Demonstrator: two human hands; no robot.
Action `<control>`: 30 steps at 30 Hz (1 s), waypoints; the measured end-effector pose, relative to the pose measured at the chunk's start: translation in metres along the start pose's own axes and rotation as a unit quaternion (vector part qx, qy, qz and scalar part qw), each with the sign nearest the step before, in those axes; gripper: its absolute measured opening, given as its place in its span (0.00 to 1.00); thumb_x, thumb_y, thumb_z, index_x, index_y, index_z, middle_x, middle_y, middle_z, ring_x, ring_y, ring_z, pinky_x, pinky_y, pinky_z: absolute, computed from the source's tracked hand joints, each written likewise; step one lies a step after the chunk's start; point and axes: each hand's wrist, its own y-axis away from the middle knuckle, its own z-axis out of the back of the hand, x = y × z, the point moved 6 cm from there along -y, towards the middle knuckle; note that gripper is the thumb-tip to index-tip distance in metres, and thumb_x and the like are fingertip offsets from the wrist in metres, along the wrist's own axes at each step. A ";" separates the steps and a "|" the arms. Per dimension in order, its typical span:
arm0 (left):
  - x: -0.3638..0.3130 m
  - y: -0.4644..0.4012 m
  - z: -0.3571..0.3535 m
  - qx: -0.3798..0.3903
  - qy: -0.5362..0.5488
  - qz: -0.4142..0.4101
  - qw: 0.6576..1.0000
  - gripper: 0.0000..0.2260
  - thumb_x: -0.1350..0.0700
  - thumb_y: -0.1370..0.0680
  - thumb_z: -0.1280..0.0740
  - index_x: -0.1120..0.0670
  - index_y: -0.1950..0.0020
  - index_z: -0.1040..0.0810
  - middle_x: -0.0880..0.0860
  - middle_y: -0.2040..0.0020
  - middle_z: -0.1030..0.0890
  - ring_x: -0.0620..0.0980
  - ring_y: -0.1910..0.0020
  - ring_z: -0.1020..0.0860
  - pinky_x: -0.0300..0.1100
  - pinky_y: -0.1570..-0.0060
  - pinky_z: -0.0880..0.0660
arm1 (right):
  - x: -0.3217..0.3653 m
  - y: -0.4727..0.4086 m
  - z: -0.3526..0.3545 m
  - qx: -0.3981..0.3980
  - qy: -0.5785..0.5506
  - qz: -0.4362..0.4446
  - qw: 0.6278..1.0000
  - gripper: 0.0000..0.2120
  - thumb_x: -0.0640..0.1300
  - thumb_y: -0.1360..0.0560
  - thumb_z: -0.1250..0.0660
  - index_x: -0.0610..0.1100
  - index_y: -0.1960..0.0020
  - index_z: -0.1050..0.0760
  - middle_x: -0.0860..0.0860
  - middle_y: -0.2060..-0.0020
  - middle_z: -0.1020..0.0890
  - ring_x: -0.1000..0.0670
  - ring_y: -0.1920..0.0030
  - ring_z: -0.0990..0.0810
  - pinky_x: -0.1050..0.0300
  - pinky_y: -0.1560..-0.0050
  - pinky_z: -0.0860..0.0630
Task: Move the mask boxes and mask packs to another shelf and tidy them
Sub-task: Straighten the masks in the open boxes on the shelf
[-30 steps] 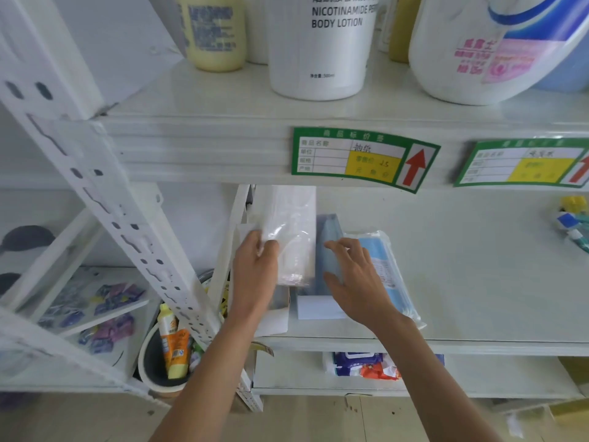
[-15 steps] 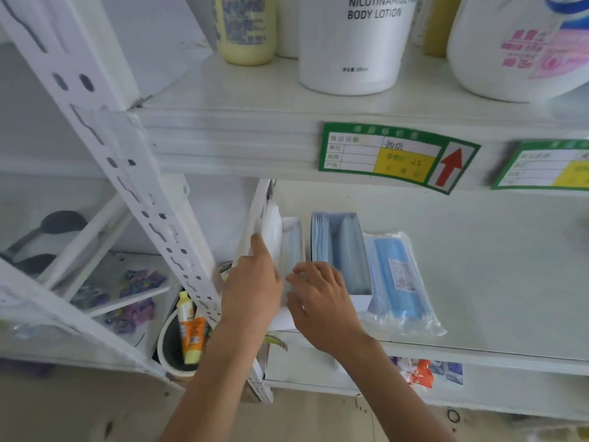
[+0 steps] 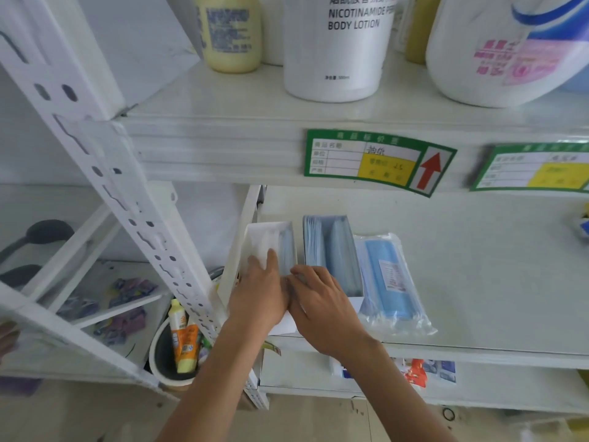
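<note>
my left hand (image 3: 258,295) and right hand (image 3: 322,301) hide the left mask box (image 3: 274,240) front, fingers curled gripping it; two open boxes, one mask pack (image 3: 392,279).

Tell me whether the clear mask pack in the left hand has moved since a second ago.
Yes. The clear mask pack, then held up in front of the open mask boxes, now sits down inside the left mask box, left of the blue mask pack, left hand on it.
</note>
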 end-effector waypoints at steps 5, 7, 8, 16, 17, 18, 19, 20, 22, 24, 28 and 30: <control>-0.011 0.004 0.006 -0.085 -0.019 -0.121 0.989 0.25 0.55 0.18 0.37 0.49 0.22 0.40 0.56 0.19 0.45 0.59 0.21 0.43 0.53 0.30 0.30 | -0.004 0.003 0.000 0.007 -0.030 0.008 0.999 0.15 0.46 0.16 0.46 0.45 0.38 0.24 0.52 0.34 0.27 0.49 0.34 0.31 0.52 0.31 0.30; -0.008 0.005 0.008 -0.096 -0.016 -0.143 0.985 0.21 0.57 0.21 0.34 0.51 0.28 0.29 0.54 0.24 0.34 0.56 0.26 0.34 0.50 0.32 0.30 | -0.008 0.005 0.002 0.008 -0.054 0.009 0.998 0.15 0.46 0.16 0.45 0.45 0.35 0.25 0.52 0.33 0.27 0.50 0.33 0.31 0.53 0.32 0.30; -0.004 0.005 0.008 -0.098 -0.010 -0.144 0.985 0.20 0.58 0.22 0.33 0.52 0.30 0.27 0.53 0.26 0.31 0.56 0.28 0.32 0.49 0.33 0.30 | -0.010 0.006 0.004 0.008 -0.064 0.007 0.998 0.15 0.46 0.16 0.44 0.44 0.33 0.26 0.52 0.32 0.28 0.50 0.33 0.31 0.54 0.32 0.29; 0.004 0.004 0.004 -0.120 0.023 -0.138 0.983 0.12 0.56 0.18 0.38 0.55 0.37 0.22 0.56 0.25 0.32 0.57 0.26 0.33 0.50 0.30 0.33 | -0.042 0.018 0.029 -0.068 -0.025 -0.131 0.989 0.19 0.50 0.17 0.43 0.45 0.28 0.31 0.49 0.28 0.31 0.47 0.29 0.33 0.49 0.31 0.29; 0.004 0.004 0.004 -0.127 0.028 -0.140 0.982 0.13 0.55 0.18 0.38 0.54 0.35 0.23 0.56 0.24 0.33 0.57 0.26 0.34 0.51 0.29 0.33 | -0.047 0.020 0.030 -0.060 0.004 -0.158 0.986 0.21 0.52 0.17 0.44 0.44 0.28 0.33 0.48 0.27 0.31 0.46 0.27 0.35 0.48 0.27 0.33; 0.003 0.005 0.004 -0.133 0.031 -0.144 0.980 0.14 0.54 0.18 0.38 0.54 0.33 0.24 0.56 0.24 0.33 0.57 0.26 0.34 0.51 0.29 0.34 | -0.051 0.021 0.029 -0.037 0.033 -0.177 0.983 0.23 0.55 0.17 0.47 0.44 0.27 0.35 0.47 0.27 0.32 0.44 0.25 0.38 0.47 0.24 0.39; 0.003 0.005 0.004 -0.136 0.031 -0.150 0.979 0.16 0.54 0.18 0.38 0.53 0.31 0.25 0.55 0.24 0.33 0.57 0.26 0.34 0.51 0.29 0.34 | -0.053 0.021 0.025 -0.007 0.059 -0.188 0.980 0.26 0.57 0.17 0.51 0.43 0.26 0.37 0.46 0.26 0.33 0.42 0.23 0.42 0.47 0.21 0.46; 0.002 0.005 0.004 -0.133 0.027 -0.156 0.978 0.16 0.55 0.18 0.38 0.53 0.30 0.25 0.54 0.24 0.33 0.56 0.26 0.34 0.51 0.28 0.35 | -0.054 0.022 0.021 0.019 0.078 -0.195 0.978 0.29 0.60 0.17 0.54 0.42 0.25 0.40 0.45 0.24 0.36 0.42 0.21 0.46 0.46 0.20 0.53; 0.003 0.003 0.002 -0.119 0.023 -0.160 0.980 0.19 0.58 0.19 0.38 0.52 0.28 0.26 0.53 0.23 0.34 0.55 0.24 0.36 0.50 0.27 0.36 | -0.052 0.023 0.016 0.034 0.098 -0.191 0.976 0.34 0.63 0.18 0.60 0.43 0.22 0.43 0.46 0.21 0.40 0.43 0.19 0.53 0.45 0.21 0.62; 0.005 0.003 0.002 -0.112 0.029 -0.151 0.982 0.22 0.61 0.21 0.36 0.52 0.27 0.28 0.53 0.22 0.36 0.55 0.24 0.38 0.50 0.26 0.37 | -0.045 0.022 0.015 0.026 0.100 -0.174 0.979 0.35 0.64 0.19 0.63 0.45 0.22 0.43 0.48 0.21 0.39 0.44 0.19 0.56 0.44 0.22 0.66; 0.003 0.006 0.006 -0.124 0.036 -0.161 0.978 0.26 0.64 0.23 0.34 0.51 0.25 0.30 0.53 0.23 0.36 0.57 0.24 0.37 0.52 0.26 0.36 | -0.032 0.018 0.012 0.023 0.077 -0.127 0.989 0.35 0.64 0.19 0.66 0.47 0.24 0.39 0.51 0.23 0.34 0.44 0.19 0.52 0.40 0.21 0.63; -0.004 0.008 0.009 -0.135 0.031 -0.197 0.971 0.25 0.64 0.24 0.33 0.51 0.27 0.28 0.53 0.25 0.33 0.57 0.25 0.36 0.55 0.26 0.35 | -0.030 0.017 0.010 0.031 0.055 -0.118 0.991 0.31 0.62 0.18 0.62 0.47 0.24 0.40 0.51 0.23 0.35 0.46 0.19 0.49 0.42 0.21 0.61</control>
